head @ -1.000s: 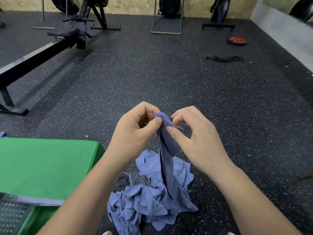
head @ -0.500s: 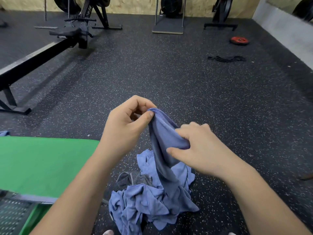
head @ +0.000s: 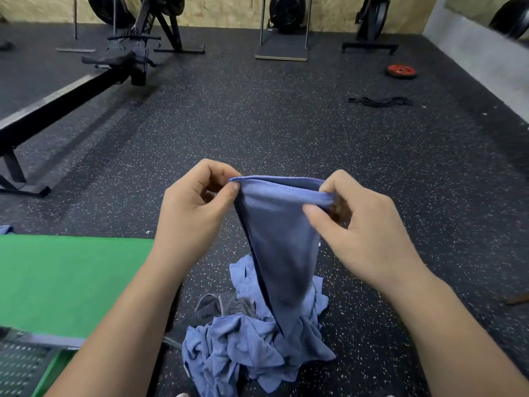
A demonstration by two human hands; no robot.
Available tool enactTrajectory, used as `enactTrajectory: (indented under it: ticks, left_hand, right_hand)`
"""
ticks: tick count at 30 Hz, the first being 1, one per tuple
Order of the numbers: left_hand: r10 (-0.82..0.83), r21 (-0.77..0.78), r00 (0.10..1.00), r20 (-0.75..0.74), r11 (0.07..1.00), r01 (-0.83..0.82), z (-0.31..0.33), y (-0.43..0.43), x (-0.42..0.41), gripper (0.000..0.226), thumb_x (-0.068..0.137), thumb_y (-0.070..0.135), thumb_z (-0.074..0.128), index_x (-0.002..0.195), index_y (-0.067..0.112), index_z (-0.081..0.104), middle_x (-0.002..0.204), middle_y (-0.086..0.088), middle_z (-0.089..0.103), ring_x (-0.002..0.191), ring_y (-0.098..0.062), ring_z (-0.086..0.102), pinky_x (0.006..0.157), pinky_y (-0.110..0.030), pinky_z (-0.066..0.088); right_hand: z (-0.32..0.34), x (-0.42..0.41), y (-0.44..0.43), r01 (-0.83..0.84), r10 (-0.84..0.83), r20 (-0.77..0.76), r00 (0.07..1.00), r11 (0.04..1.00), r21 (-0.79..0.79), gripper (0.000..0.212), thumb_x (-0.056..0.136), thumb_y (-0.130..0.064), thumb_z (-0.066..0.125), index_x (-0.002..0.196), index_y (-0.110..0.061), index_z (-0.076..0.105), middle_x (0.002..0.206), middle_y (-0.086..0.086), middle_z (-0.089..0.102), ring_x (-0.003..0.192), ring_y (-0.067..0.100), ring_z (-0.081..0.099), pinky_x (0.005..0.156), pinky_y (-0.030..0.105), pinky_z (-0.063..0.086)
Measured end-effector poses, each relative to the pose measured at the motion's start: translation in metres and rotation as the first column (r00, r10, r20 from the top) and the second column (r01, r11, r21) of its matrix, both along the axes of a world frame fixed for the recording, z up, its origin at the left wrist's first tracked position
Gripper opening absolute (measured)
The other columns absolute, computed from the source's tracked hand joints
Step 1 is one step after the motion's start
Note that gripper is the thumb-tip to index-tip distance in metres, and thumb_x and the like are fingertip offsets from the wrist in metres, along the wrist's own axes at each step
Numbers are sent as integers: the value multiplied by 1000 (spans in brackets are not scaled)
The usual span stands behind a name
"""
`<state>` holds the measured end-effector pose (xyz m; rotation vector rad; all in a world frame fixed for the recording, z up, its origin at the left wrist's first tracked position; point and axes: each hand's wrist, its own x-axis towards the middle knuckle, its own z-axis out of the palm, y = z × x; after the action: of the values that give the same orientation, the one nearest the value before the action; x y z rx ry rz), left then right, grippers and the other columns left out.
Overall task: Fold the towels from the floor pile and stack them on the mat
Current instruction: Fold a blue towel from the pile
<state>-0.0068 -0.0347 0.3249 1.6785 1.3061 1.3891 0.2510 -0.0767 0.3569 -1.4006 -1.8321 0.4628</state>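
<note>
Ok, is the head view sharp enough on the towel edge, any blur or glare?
Head view: the towel hem pinched between left hand and right hand reads crisp; lighting even, no glare; soft shadow under the rowing machine; forearms stretch toward the lower corners, a wide-lens effect.
</note>
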Motion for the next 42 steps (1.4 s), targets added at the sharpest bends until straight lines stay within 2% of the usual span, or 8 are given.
enactTrajectory:
  ticks: [6, 10, 17, 20, 23, 29, 38, 42]
  left_hand:
    - [-60, -38, 989, 132, 997, 65, 5, -4, 6, 15, 103, 8, 70, 100, 22, 72, 88, 10, 67, 81, -9, 56, 75, -28, 44]
    - [-130, -60, 978, 164, 988, 141, 5, -9, 15, 14, 105, 10, 69, 102, 22, 73, 87, 10, 65, 83, -11, 56, 79, -36, 44]
    - [-286, -114, 953, 105, 948, 297, -4, -17, 37, 11, 102, 17, 69, 106, 26, 75, 96, -1, 78, 86, -20, 68, 84, -45, 56]
    - [-316, -110, 944, 93, 939, 325, -6, -21, 43, 13, 100, 20, 71, 111, 28, 75, 97, -7, 77, 91, -37, 71, 87, -58, 56]
    - [-286, -115, 943, 167, 945, 307, -9, -21, 46, 16, 98, 23, 74, 112, 26, 67, 94, -2, 76, 88, -26, 68, 83, -54, 54]
    - [-280, -139, 958, 58, 948, 285, -23, -29, 49, 16, 100, 15, 77, 104, 23, 63, 83, 6, 67, 77, -12, 59, 74, -31, 48]
    - [-145, -70, 984, 103, 986, 153, -35, -40, 73, 24, 100, 10, 74, 106, 29, 60, 82, 0, 71, 76, -32, 63, 70, -50, 53]
    - [-112, -15, 994, 22, 994, 112, -37, -46, 74, 32, 102, 12, 72, 110, 36, 52, 87, 9, 70, 69, -17, 60, 67, -33, 50]
  right_hand:
    - [-3, 4, 6, 47, -22, -140, 990, 984, 174, 14, 96, -18, 80, 90, -17, 68, 111, -3, 66, 105, 14, 64, 90, 18, 47]
    - [2, 6, 2, 106, -100, -251, 963, 994, 8, 25, 90, -12, 83, 96, -25, 63, 95, -9, 73, 92, 12, 69, 82, 24, 54]
    - [-3, -5, 0, -78, 105, 145, 984, 981, -175, 70, 85, -47, 82, 146, -51, 48, 136, -27, 55, 129, 8, 54, 106, 34, 46]
    - [-7, -8, 1, -145, 152, 24, 988, 973, -178, 39, 93, -40, 81, 129, -41, 65, 118, -23, 70, 114, -1, 64, 95, 22, 49]
    - [-9, -6, 4, -142, 137, -43, 990, 979, -146, 1, 101, -30, 74, 100, -30, 73, 89, -13, 74, 88, 6, 70, 77, 27, 51]
    - [-4, -3, 4, -147, 133, -137, 982, 984, -98, 9, 105, -23, 69, 97, -27, 72, 89, -9, 75, 88, 11, 71, 81, 37, 54]
    - [1, 6, 6, -118, 94, -252, 963, 990, -82, 8, 103, -29, 72, 96, -24, 72, 85, -2, 73, 82, 22, 67, 78, 44, 54]
    - [6, 11, 7, -129, 103, -250, 963, 988, -86, 10, 102, -30, 73, 94, -24, 73, 85, -2, 73, 83, 21, 68, 79, 42, 53]
